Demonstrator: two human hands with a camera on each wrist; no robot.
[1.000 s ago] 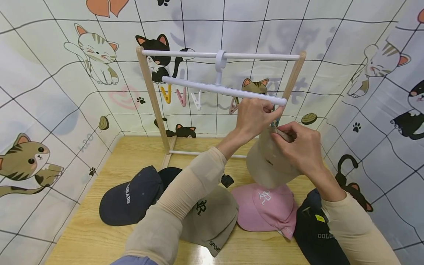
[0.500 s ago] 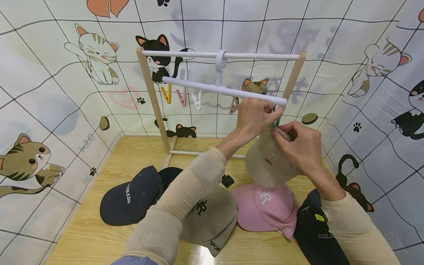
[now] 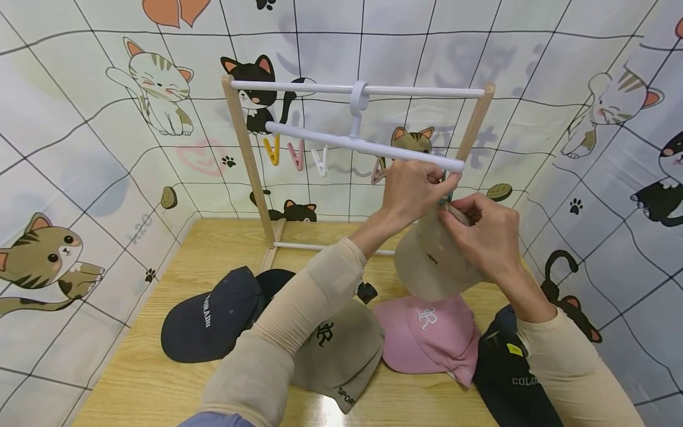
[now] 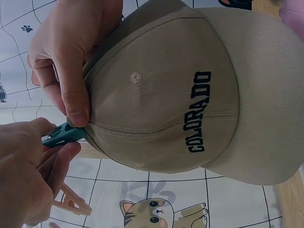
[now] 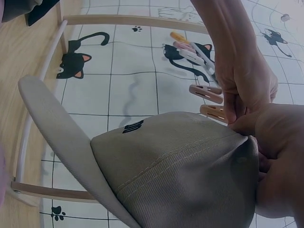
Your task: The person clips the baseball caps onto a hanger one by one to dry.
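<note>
My right hand [image 3: 482, 234] pinches the crown of a beige baseball cap [image 4: 156, 95] marked COLORADO, which hangs brim down below the right end of a white clip hanger [image 3: 368, 145]. My left hand [image 3: 411, 187] pinches a teal clothespin [image 4: 66, 135] under the hanger's bar. In the left wrist view the clothespin's tip meets the top of the crown, right beside my right thumb. Seen from the right wrist, both hands come together at the crown, and the clothespin is hidden there.
A wooden rack [image 3: 248, 160] carries the hanger on its white top rod. More clips hang along the bar, including a yellow clothespin [image 3: 272, 150]. On the table [image 3: 133, 379] lie a navy cap [image 3: 213, 317], an olive-grey cap [image 3: 341, 350], a pink cap [image 3: 427, 335] and a black cap [image 3: 507, 367].
Hardly anything differs. Both hands keep their holds on the clothespin and the beige cap, with only tiny shifts of the fingers and the view.
</note>
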